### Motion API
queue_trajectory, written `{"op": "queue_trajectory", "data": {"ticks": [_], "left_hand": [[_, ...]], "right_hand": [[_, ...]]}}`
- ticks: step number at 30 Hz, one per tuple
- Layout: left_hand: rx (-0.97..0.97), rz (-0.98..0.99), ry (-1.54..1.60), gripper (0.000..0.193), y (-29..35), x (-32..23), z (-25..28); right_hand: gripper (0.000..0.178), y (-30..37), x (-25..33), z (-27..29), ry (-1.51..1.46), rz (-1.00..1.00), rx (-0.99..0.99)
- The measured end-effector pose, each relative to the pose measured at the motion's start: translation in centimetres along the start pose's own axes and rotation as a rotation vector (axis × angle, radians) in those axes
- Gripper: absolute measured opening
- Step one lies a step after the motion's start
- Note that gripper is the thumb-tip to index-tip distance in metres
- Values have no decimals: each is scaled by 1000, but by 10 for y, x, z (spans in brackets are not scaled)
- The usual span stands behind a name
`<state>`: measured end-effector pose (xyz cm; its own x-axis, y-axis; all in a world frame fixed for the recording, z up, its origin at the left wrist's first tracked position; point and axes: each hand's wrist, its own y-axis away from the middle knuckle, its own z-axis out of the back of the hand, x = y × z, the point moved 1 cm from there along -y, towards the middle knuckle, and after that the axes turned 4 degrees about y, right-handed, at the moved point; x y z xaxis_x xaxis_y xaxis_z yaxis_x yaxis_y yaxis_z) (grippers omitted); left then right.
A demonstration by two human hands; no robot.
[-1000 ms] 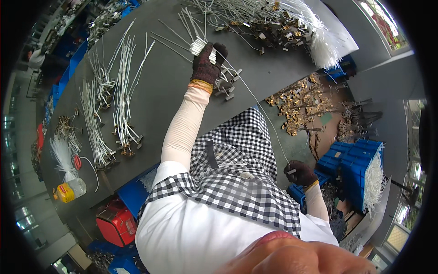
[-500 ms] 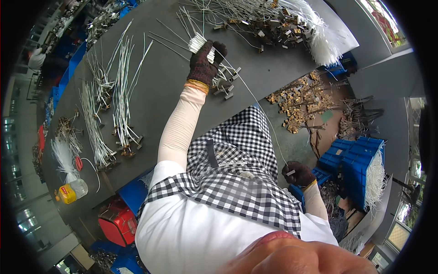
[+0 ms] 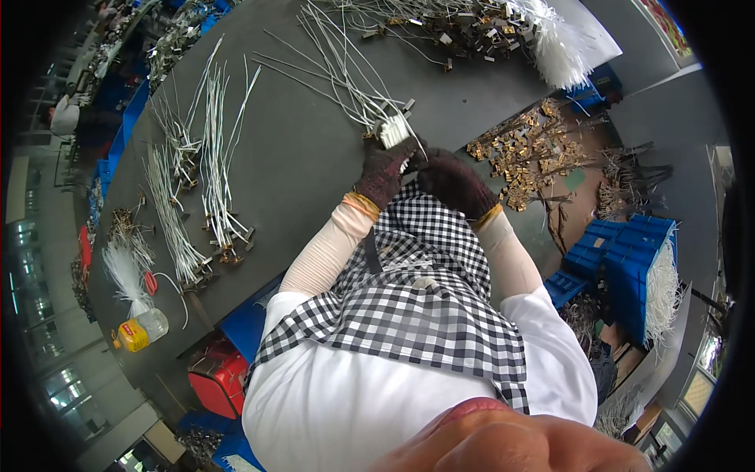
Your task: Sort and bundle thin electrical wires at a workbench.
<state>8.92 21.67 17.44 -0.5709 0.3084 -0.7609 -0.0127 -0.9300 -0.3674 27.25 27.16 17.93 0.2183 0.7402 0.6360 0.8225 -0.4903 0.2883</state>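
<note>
My left hand [image 3: 385,175], in a dark knitted glove, is closed around a bundle of short white tubes [image 3: 395,131] in front of my apron. Thin wires [image 3: 334,71] fan out from the bundle across the dark table toward its far side. A small metal piece [image 3: 408,105] shows just beyond the tubes. Close against the left hand, my right hand [image 3: 458,185], gloved alike, has its fingers bent in. One white wire [image 3: 418,141] curves down to its fingertips, which look pinched on it; the wire's end is hidden.
Bundles of wires with metal ends [image 3: 216,149] lie on the left of the table [image 3: 291,157]. A clear bottle with a yellow label [image 3: 141,330] stands at the left edge. Connector pieces are heaped far right [image 3: 480,31]; brass-coloured parts [image 3: 527,161] lie lower, near blue crates [image 3: 621,256].
My right hand has come up from low on the right to meet the left, bringing the wire. My left hand has drawn the tube bundle nearer my body and to the right.
</note>
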Motion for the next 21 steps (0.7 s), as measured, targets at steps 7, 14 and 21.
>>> {"op": "queue_trajectory", "data": {"ticks": [7,14,21], "left_hand": [[-345,645,872,45,-23,20,9],[-208,361,753,32,-27,23,22],[-73,546,511,39,-29,31,29]], "right_hand": [[22,-8,4,-8,1169,588,110],[44,-12,2,-7,432,91,-164],[60,-60,3,-7,491,208,-178]]}}
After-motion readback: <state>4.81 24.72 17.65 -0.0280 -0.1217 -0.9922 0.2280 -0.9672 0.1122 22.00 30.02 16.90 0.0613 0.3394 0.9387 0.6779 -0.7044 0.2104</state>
